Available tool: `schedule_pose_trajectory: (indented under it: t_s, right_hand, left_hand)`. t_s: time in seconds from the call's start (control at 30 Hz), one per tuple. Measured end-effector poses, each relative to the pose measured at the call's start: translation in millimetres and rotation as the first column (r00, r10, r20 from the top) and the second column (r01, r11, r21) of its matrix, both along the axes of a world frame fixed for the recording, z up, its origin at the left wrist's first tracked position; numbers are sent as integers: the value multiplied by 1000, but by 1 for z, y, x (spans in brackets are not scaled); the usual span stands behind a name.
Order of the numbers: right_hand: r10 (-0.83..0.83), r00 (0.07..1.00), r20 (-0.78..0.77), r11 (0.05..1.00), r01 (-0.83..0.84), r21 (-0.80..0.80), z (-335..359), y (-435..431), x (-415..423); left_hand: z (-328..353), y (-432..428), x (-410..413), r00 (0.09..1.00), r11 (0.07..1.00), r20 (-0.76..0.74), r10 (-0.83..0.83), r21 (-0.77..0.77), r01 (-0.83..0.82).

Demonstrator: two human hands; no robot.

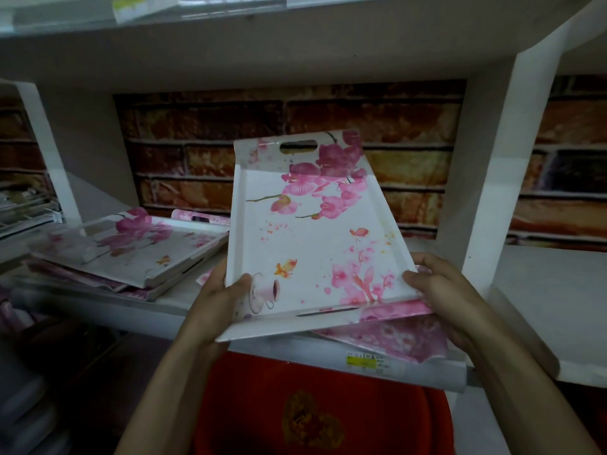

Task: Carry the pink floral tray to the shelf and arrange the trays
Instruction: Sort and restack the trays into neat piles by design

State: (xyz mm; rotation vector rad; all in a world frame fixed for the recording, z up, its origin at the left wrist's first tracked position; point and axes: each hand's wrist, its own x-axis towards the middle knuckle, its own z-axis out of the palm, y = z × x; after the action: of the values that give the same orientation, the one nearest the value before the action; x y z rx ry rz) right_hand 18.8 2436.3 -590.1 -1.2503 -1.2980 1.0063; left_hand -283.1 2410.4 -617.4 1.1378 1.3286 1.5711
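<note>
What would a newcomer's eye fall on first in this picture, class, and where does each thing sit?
First, the pink floral tray in the centre, tilted up over the front of the shelf and gripped at its near corners by the left hand and right hand. Next, the stack of similar trays lying on the shelf to the left, and the brick-pattern backing behind.

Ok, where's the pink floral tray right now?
Centre of the head view: the pink floral tray is held tilted between the left hand and right hand over the shelf edge, right of the stack of trays.
</note>
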Motion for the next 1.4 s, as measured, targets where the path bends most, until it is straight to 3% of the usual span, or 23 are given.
schedule_pose_trajectory:
  t_s: [0.33,0.6,0.73,0.83,1.03,1.23,1.4]
  right_hand:
    - [-16,995,98,998,10,62,6,2,-8]
    - [-33,987,155,994,16,111,1,7,-13]
    - [-44,980,192,994,24,105,3,8,-17]
    - [-59,972,229,996,40,83,7,9,-17]
    - [-44,952,303,998,55,-25,42,14,-14]
    - [6,903,430,988,62,-144,81,0,-12]
    - [67,902,426,953,69,-296,113,-23,-14]
  left_hand:
    - [3,-6,-11,961,999,-275,34,43,-23]
    - [-4,-2,-12,974,997,-213,79,35,-74]
    - [-2,3,-10,988,994,-119,97,-42,-102]
    - [3,6,-9,988,991,-130,84,-90,-96]
    - [35,13,-7,986,978,-167,25,-200,-59]
    - [73,-4,1,997,935,-78,8,-352,-35]
    - [105,-30,1,997,875,-70,-40,-484,1]
